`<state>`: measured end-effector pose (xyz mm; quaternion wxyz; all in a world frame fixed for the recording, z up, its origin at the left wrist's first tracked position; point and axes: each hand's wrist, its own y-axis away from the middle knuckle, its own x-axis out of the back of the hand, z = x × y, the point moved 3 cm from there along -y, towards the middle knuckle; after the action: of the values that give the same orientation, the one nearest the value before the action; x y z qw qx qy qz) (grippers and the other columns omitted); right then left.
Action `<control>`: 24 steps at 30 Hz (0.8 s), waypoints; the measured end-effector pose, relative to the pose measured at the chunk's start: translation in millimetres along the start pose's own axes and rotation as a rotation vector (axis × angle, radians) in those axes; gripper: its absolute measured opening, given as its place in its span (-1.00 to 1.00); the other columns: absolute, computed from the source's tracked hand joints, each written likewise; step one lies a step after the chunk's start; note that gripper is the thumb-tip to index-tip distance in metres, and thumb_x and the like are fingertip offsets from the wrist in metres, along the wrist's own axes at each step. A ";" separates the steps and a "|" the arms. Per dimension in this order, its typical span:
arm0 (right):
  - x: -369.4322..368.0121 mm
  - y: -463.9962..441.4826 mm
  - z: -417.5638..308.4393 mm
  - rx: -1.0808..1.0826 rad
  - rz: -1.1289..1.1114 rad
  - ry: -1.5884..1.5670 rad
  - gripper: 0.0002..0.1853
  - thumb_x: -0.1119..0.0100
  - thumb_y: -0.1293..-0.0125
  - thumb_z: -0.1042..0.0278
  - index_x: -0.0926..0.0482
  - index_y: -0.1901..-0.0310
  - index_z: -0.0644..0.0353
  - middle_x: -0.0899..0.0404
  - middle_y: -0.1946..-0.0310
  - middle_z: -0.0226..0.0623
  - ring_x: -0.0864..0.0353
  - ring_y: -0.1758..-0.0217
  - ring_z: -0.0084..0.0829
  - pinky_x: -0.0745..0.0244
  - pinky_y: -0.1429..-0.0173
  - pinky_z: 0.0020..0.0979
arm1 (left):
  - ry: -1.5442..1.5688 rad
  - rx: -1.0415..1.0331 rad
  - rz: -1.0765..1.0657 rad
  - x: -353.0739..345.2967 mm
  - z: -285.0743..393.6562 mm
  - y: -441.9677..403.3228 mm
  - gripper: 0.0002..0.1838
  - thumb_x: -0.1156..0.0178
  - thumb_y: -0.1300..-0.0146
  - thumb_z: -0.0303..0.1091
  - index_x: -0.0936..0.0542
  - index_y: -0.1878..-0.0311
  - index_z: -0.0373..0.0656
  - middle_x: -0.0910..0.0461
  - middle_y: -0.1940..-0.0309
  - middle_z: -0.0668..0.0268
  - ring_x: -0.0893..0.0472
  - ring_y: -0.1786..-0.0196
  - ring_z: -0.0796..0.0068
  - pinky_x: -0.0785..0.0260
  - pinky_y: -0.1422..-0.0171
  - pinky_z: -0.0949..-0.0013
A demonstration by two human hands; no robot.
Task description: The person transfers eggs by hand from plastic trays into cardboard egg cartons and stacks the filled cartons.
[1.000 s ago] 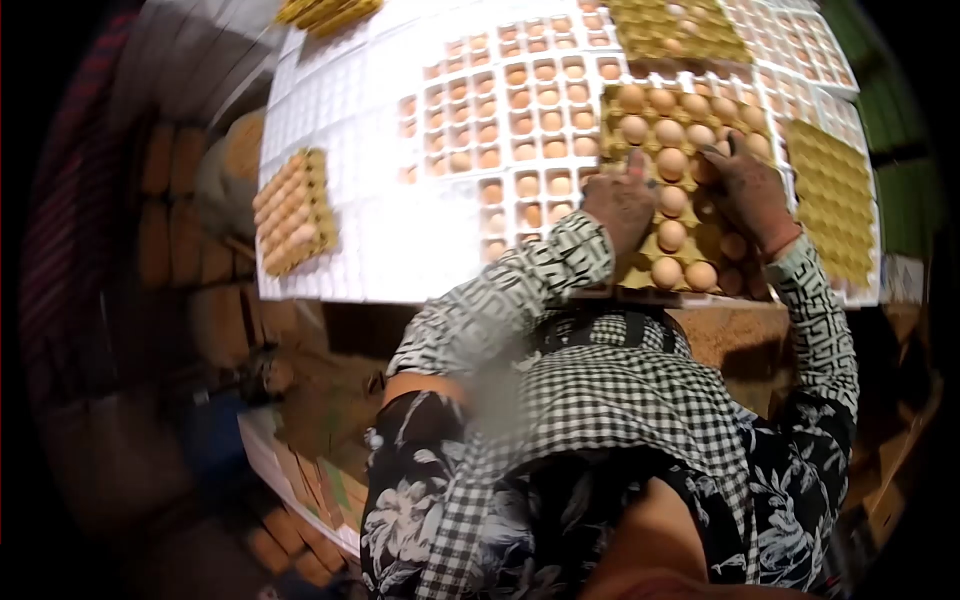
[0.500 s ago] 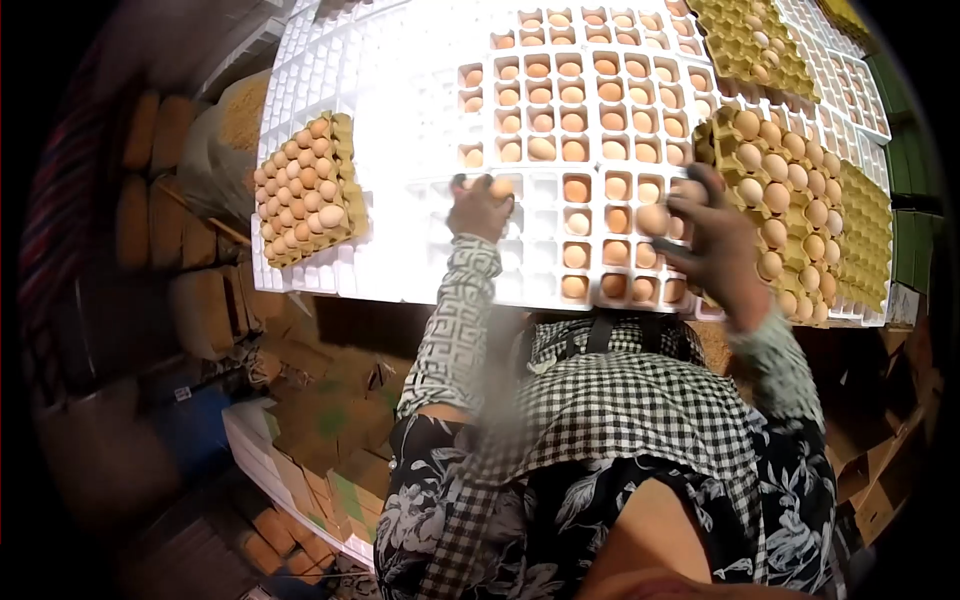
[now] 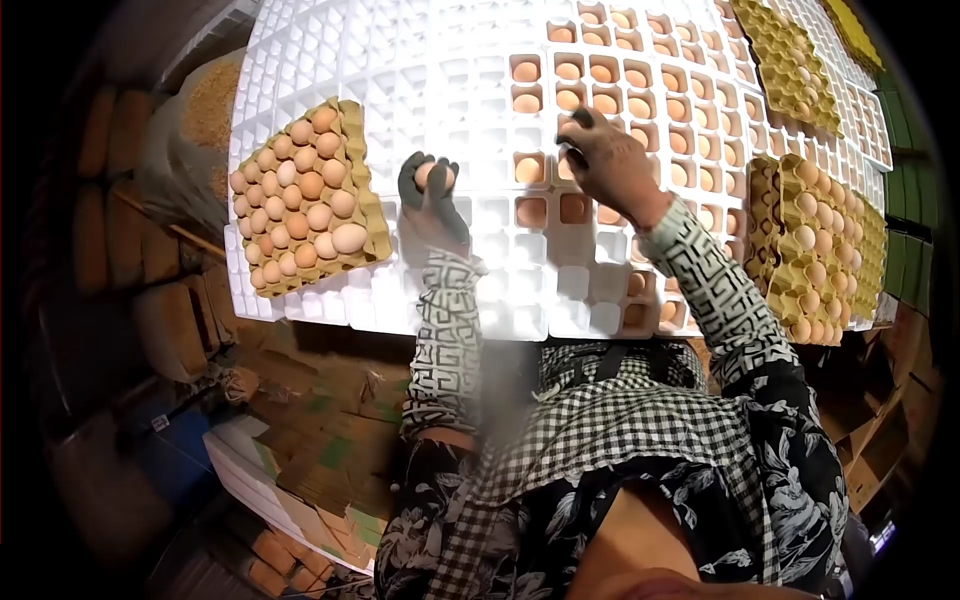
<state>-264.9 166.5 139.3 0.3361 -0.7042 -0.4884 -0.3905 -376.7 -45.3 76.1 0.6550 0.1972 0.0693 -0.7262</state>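
My left hand (image 3: pixel 433 200), in a dark glove, is closed around an egg (image 3: pixel 436 177) above the white foam egg tray (image 3: pixel 455 240), right of a pulp tray (image 3: pixel 372 215) filled with brown eggs (image 3: pixel 297 226). My right hand (image 3: pixel 605 165) reaches over the middle of the foam trays. Its thumb and fingers curl around an egg (image 3: pixel 570 128) at one of the cells, partly hidden by the fingers. Brown eggs (image 3: pixel 602 70) fill many cells beyond and right of this hand. Just below it, an egg (image 3: pixel 531 212) sits in the near tray's top row.
Pulp trays with eggs (image 3: pixel 815 240) are stacked at the table's right, and another pulp tray (image 3: pixel 790 65) lies farther back. A clear bag of grain-like material (image 3: pixel 205 130) stands left of the table. Flattened cardboard (image 3: pixel 320 420) lies below the near edge.
The view has shifted. My right hand has moved left from beside the right pulp trays to the middle cells. My left hand has drawn left, holding an egg. More near-tray top-row cells show eggs.
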 end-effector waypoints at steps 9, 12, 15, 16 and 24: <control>-93.7 -81.7 -5.8 0.433 -0.127 0.063 -0.56 -0.17 -0.31 0.18 -0.52 -0.23 -0.20 -0.55 0.05 -0.31 -0.66 0.17 -0.23 -0.61 0.17 -0.25 | -1.211 -0.418 -0.117 -5.5 -75.6 6.8 -0.31 -0.35 -0.11 -0.24 -0.40 -0.35 -0.09 -0.38 -0.32 0.08 -0.29 -0.42 -0.08 0.01 -0.54 -0.12; -98.2 -57.2 13.5 0.507 0.078 0.168 -0.49 -0.23 -0.25 0.10 -0.50 -0.26 -0.14 -0.53 -0.09 -0.34 -0.54 -0.11 -0.19 -0.47 -0.17 -0.17 | -1.411 -0.505 -0.211 -13.0 -84.8 9.9 -0.36 -0.33 -0.13 -0.12 -0.45 -0.32 0.06 -0.39 -0.33 0.13 -0.28 -0.42 -0.12 0.03 -0.52 -0.24; -76.9 -28.1 7.8 0.435 0.212 0.203 -0.43 -0.32 -0.13 0.13 -0.50 -0.23 -0.03 -0.51 -0.17 -0.33 -0.42 -0.25 -0.16 -0.30 -0.34 -0.06 | -1.480 -0.544 -0.226 -18.6 -78.6 10.6 -0.43 -0.30 -0.15 -0.10 -0.51 -0.25 0.04 -0.37 -0.33 0.15 -0.29 -0.41 -0.06 0.02 -0.53 -0.17; -51.3 -12.1 5.7 0.343 0.266 0.129 -0.43 -0.33 -0.11 0.18 -0.51 -0.21 -0.02 -0.51 -0.15 -0.32 -0.43 -0.23 -0.16 -0.31 -0.33 -0.07 | -1.492 -0.552 -0.206 -19.5 -78.4 11.8 -0.47 -0.29 -0.16 -0.07 -0.54 -0.21 0.02 -0.43 -0.28 0.17 -0.30 -0.40 -0.04 0.02 -0.53 -0.13; 28.6 128.2 79.4 -0.208 0.397 -0.151 -0.69 -0.30 -0.10 0.41 -0.64 0.07 0.19 -0.61 0.10 -0.15 -0.58 0.03 -0.08 -0.49 -0.09 -0.16 | -1.648 -0.460 -0.763 -139.0 -64.8 68.7 -0.43 -0.24 -0.25 0.10 -0.53 -0.24 0.00 -0.46 -0.18 -0.01 -0.37 -0.29 -0.02 -0.13 -0.42 -0.02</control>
<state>-119.2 208.5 115.3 0.2945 -0.8446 -0.3212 -0.3110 -287.9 97.3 80.2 0.2379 -0.5503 -0.2148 -0.7710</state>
